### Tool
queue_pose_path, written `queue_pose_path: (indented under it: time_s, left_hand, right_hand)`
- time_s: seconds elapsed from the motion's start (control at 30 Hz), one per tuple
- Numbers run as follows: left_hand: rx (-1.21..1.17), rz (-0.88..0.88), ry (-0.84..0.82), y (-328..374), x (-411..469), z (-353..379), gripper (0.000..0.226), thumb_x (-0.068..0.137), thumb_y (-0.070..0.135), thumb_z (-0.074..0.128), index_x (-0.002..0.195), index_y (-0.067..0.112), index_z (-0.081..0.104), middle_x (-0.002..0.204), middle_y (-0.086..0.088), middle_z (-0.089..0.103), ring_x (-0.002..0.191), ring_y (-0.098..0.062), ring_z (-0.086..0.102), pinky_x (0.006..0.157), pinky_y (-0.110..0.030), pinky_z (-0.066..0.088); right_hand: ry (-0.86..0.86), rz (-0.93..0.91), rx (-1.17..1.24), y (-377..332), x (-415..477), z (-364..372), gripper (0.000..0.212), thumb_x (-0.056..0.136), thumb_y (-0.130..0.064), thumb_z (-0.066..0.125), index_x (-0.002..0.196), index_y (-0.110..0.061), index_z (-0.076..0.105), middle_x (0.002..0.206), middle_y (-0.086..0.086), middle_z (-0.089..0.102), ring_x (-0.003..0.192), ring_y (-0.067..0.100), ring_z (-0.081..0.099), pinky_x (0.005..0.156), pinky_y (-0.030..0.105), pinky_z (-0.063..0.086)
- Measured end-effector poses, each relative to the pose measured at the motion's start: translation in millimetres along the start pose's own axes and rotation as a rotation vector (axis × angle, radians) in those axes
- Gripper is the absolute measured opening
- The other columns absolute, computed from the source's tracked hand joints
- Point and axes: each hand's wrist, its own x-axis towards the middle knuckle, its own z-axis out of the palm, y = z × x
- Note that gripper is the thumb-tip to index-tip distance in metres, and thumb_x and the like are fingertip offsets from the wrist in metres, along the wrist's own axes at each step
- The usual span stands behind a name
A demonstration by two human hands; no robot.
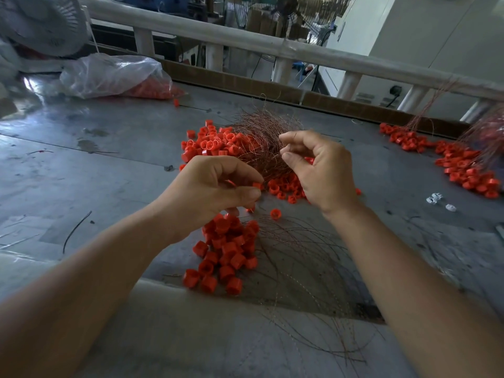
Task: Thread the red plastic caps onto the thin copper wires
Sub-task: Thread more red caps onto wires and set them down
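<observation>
A grey metal worktop fills the view. A person's two bare forearms reach in from the near edge.

Just beyond both hands sits a loose tangle of copper wires. It is probably kept this close so that single strands can be drawn out. Loose red caps are heaped against the tangle, beyond the left grip. A second heap of caps lies directly under that grip, nearer the person, with long strands fanning out to its right. This looks like the threaded lot. A further run of caps with wires lies well off to the right of the right grip. Far beyond the left grip, a clear plastic bag holds more caps.

The left hand is curled, with thumb and fingertips pinching one red cap. The right hand is also curled, and its thumb and fingers seem to hold a single copper strand, though it is too fine to trace fully. The cap sits at the tip of the left grip, near the right grip and slightly lower. Whether the strand has entered the cap cannot be told.
</observation>
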Motion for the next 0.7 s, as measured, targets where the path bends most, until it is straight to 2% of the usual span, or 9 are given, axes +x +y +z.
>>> queue_pose_path:
  time_s: [0.13, 0.23, 0.3, 0.43, 0.6, 0.7]
  left_hand:
    - [0.012, -0.001, 0.000, -0.6, 0.1, -0.6, 0.024, 0.059, 0.025, 0.068, 0.083, 0.023, 0.069, 0.073, 0.003, 0.070, 0.068, -0.013, 0.068, 0.058, -0.015, 0.050]
    - [0.010, -0.003, -0.004, -0.7, 0.2, -0.1, 0.025, 0.059, 0.025, 0.068, 0.083, 0.023, 0.068, 0.073, 0.003, 0.069, 0.068, -0.013, 0.068, 0.058, -0.016, 0.051]
    - [0.009, -0.003, -0.004, -0.9, 0.6, 0.1, 0.024, 0.059, 0.025, 0.068, 0.082, 0.023, 0.068, 0.072, 0.003, 0.069, 0.068, -0.013, 0.068, 0.058, -0.015, 0.050]
    - [0.013, -0.002, -0.006, -1.3, 1.3, 0.7, 0.022, 0.059, 0.023, 0.068, 0.082, 0.022, 0.068, 0.071, 0.004, 0.069, 0.066, -0.010, 0.068, 0.057, -0.014, 0.049]
    - [0.025, -0.002, -0.007, -0.6, 0.6, 0.5, 0.022, 0.060, 0.023, 0.068, 0.082, 0.022, 0.068, 0.071, 0.005, 0.069, 0.065, -0.009, 0.067, 0.058, -0.014, 0.050]
    - [0.017, -0.003, -0.009, 0.0, 0.0, 0.6, 0.022, 0.059, 0.023, 0.068, 0.081, 0.023, 0.068, 0.072, 0.004, 0.069, 0.066, -0.009, 0.067, 0.058, -0.013, 0.049]
  right_hand:
    - [0.024, 0.011, 0.011, 0.5, 0.0, 0.2, 0.018, 0.076, -0.007, 0.071, 0.079, -0.023, 0.063, 0.072, -0.016, 0.061, 0.070, -0.001, 0.061, 0.071, 0.013, 0.050]
    - [0.029, 0.020, 0.010, 0.7, -0.1, -0.8, 0.022, 0.072, -0.010, 0.075, 0.073, -0.027, 0.061, 0.069, -0.019, 0.060, 0.067, -0.002, 0.061, 0.067, 0.011, 0.050]
    - [0.021, 0.031, 0.002, 2.8, -0.3, -0.1, 0.019, 0.072, -0.009, 0.075, 0.074, -0.024, 0.064, 0.069, -0.018, 0.060, 0.067, -0.001, 0.061, 0.067, 0.010, 0.050]
    - [0.005, 0.016, -0.015, 5.6, 1.1, -0.1, 0.015, 0.075, 0.000, 0.070, 0.088, -0.008, 0.071, 0.079, -0.011, 0.062, 0.073, -0.002, 0.060, 0.073, 0.007, 0.048]
    - [-0.018, 0.014, -0.023, 5.7, 1.0, -0.4, 0.020, 0.077, 0.005, 0.066, 0.091, -0.008, 0.070, 0.078, -0.012, 0.062, 0.073, -0.007, 0.058, 0.073, 0.005, 0.046]
    - [0.007, -0.019, -0.062, 5.2, 0.0, -0.6, 0.015, 0.077, 0.002, 0.067, 0.086, -0.009, 0.071, 0.078, -0.012, 0.062, 0.071, -0.003, 0.059, 0.070, 0.003, 0.045]
